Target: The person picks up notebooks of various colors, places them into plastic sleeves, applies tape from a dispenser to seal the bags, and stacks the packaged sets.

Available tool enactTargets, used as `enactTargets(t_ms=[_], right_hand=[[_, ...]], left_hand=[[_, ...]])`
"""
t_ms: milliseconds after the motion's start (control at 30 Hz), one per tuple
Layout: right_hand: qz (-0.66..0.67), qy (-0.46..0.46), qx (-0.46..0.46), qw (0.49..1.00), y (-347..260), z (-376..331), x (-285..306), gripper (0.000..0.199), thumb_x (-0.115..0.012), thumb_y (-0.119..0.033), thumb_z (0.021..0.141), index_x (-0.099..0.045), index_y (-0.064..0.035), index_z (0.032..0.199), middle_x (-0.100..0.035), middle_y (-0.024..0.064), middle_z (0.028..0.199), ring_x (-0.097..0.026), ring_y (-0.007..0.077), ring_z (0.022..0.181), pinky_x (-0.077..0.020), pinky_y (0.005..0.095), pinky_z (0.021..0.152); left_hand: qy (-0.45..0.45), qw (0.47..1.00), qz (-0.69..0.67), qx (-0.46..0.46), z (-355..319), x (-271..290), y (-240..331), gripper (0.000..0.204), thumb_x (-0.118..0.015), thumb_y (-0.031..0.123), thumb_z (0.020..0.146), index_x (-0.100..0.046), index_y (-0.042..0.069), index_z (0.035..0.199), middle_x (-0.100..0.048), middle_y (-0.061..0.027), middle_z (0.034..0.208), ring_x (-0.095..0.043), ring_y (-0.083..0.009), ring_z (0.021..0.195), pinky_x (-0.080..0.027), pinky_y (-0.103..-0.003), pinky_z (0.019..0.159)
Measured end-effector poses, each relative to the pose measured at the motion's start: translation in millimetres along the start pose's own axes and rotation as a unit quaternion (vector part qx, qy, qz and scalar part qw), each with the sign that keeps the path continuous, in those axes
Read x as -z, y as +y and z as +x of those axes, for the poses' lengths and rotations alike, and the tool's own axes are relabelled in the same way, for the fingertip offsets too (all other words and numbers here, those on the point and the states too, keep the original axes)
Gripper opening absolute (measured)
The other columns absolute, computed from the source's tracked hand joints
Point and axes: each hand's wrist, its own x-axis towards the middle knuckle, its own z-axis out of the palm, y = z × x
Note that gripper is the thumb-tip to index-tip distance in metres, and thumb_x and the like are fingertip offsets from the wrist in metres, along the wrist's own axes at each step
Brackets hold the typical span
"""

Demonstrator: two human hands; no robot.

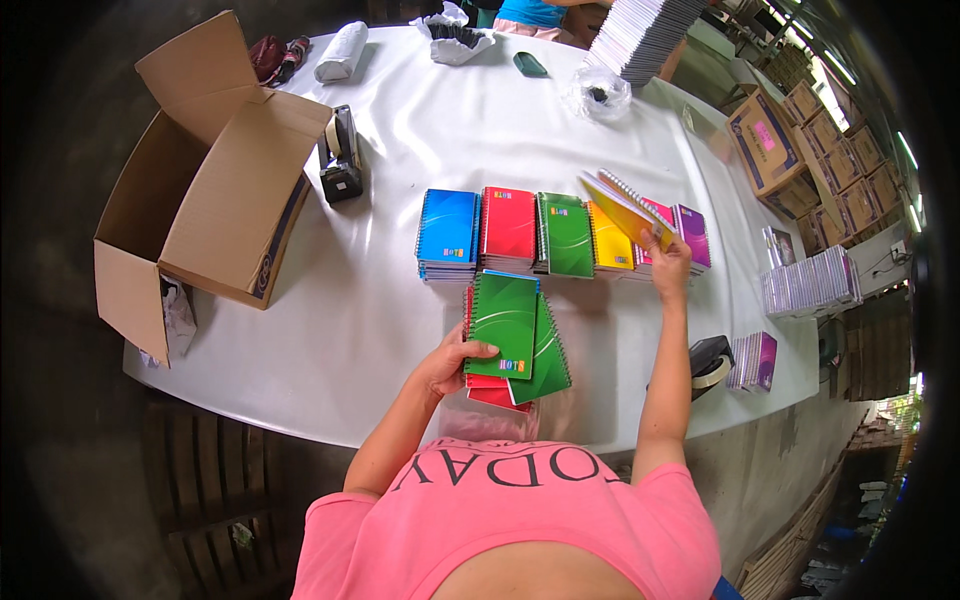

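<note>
My left hand (447, 362) is closed around a small pile of spiral notebooks, a green notebook (503, 318) on top with its thumb pressed on the cover. Another green one fans out beneath, and red and blue edges show below. Raised and tilted, a yellow spiral notebook (628, 210) is gripped at its lower corner by my right hand (672, 265), above the yellow stack (612, 245) and the partly covered pink stack (657, 209). In the same row stand a blue stack (447, 225), a red stack (508, 222), a green stack (568, 245) and a purple stack (693, 230).
An opened cardboard box (235, 205) and a tape dispenser (341, 170) stand at left. Another dispenser (710, 362) lies near my right forearm, beside purple-covered notebooks (754, 362). More notebooks (812, 285) line the right edge. A tall stack (645, 35) and another person (545, 15) are at the far side.
</note>
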Motion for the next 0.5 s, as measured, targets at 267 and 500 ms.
enactTargets(t_ms=[267, 500], right_hand=[[0.341, -0.231, 0.193, 0.890, -103, -27, -54, 0.022, -0.069, -0.012, 0.080, -0.065, -0.0042, 0.101, -0.067, 0.0144, 0.094, -0.063, 0.0243, 0.089, -0.0498, 0.0335, 0.078], [-0.073, -0.029, 0.304, 0.949, -150, -96, -39, 0.032, -0.067, -0.013, 0.076, -0.065, -0.0105, 0.108, -0.066, 0.0072, 0.096, -0.061, 0.0199, 0.083, -0.0410, 0.0406, 0.085]], left_hand=[[-0.016, 0.999, 0.020, -0.021, -8, -6, 3, 0.065, -0.066, 0.007, 0.079, -0.032, 0.005, 0.134, -0.053, -0.0121, 0.122, -0.056, -0.0237, 0.109, -0.050, -0.039, 0.091], [0.072, 0.983, 0.004, -0.167, -14, -19, -14, 0.073, -0.068, 0.038, 0.082, -0.031, 0.006, 0.136, -0.049, -0.0119, 0.128, -0.053, -0.0254, 0.115, -0.049, -0.042, 0.093]])
